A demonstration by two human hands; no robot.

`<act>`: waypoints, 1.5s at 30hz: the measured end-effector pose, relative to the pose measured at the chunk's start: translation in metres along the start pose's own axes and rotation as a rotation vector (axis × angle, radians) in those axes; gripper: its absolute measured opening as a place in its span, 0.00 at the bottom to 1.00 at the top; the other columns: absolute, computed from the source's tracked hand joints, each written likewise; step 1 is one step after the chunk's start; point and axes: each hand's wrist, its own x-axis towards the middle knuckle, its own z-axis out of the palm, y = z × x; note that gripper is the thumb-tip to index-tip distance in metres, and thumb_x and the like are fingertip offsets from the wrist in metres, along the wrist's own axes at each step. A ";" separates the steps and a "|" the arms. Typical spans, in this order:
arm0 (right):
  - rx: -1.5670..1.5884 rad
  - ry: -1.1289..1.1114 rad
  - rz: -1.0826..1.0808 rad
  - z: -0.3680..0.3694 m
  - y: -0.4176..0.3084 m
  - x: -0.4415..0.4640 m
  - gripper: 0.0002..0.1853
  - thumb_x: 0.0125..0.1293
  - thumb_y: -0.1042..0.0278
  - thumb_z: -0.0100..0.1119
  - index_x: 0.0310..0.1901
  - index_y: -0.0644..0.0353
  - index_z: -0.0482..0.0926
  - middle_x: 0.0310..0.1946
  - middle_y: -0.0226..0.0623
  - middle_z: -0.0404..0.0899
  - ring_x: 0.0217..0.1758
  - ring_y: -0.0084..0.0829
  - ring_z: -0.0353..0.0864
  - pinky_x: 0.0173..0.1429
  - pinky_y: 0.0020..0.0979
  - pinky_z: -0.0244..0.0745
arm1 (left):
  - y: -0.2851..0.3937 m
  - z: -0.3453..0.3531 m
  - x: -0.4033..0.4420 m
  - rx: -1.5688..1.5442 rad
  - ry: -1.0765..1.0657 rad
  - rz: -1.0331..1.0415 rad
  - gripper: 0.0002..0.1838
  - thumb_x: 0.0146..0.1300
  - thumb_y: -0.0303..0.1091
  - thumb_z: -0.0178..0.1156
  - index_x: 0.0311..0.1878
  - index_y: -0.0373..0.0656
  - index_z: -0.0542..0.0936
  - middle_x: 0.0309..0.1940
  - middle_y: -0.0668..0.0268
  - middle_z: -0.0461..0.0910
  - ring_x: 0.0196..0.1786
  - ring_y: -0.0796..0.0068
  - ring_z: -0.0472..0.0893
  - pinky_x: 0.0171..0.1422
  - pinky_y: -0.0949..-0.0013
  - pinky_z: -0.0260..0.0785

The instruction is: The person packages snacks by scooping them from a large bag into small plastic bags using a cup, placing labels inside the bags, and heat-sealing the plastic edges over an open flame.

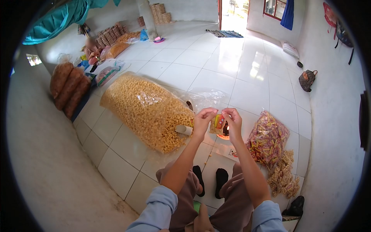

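Between my two hands hangs a small clear packet (pixel 217 123) with a red and yellow label and pale snack pieces in its lower part. My left hand (pixel 205 120) pinches its top left edge, and my right hand (pixel 233 120) pinches the top right. Behind and below my right hand, a round orange-lit object shows in part. To the left lies a large clear bag (pixel 139 104) of golden snack pieces, its open end facing my left hand. A white scoop or cup (pixel 184 130) rests in that opening.
On the right stands a bag (pixel 268 137) of colourful small packets, with a heap of filled packets (pixel 285 176) beside it. Tall brown bags (pixel 69 87) lean at the left wall. A person (pixel 92 50) sits at the back left. A handbag (pixel 307 80) lies by the right wall.
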 end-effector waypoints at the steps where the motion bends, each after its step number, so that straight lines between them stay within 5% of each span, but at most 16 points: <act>1: -0.004 -0.015 -0.002 -0.002 -0.001 0.000 0.05 0.60 0.73 0.56 0.36 0.63 0.73 0.35 0.32 0.75 0.40 0.20 0.73 0.48 0.22 0.67 | 0.002 0.000 0.000 -0.033 -0.012 0.026 0.06 0.56 0.30 0.62 0.36 0.40 0.79 0.32 0.68 0.80 0.36 0.83 0.76 0.43 0.78 0.67; 20: -0.060 0.026 -0.065 -0.002 -0.016 -0.002 0.06 0.59 0.73 0.58 0.36 0.65 0.74 0.33 0.31 0.76 0.37 0.18 0.74 0.44 0.20 0.70 | 0.005 -0.003 0.002 0.003 -0.013 0.157 0.06 0.59 0.29 0.59 0.39 0.40 0.77 0.35 0.68 0.78 0.39 0.82 0.76 0.47 0.77 0.68; 31: -0.090 0.069 -0.139 -0.004 -0.016 0.000 0.06 0.60 0.73 0.57 0.37 0.66 0.77 0.34 0.32 0.78 0.38 0.18 0.75 0.45 0.20 0.70 | 0.019 -0.007 0.003 -0.158 -0.101 0.214 0.16 0.53 0.16 0.59 0.37 0.45 0.63 0.34 0.63 0.76 0.41 0.77 0.77 0.45 0.75 0.70; 45: -0.193 0.046 -0.154 -0.009 -0.022 0.002 0.05 0.60 0.74 0.57 0.36 0.66 0.76 0.32 0.33 0.77 0.35 0.19 0.74 0.42 0.21 0.69 | 0.024 -0.006 0.002 0.086 -0.049 0.282 0.10 0.54 0.19 0.60 0.33 0.42 0.69 0.31 0.71 0.72 0.38 0.84 0.73 0.43 0.79 0.66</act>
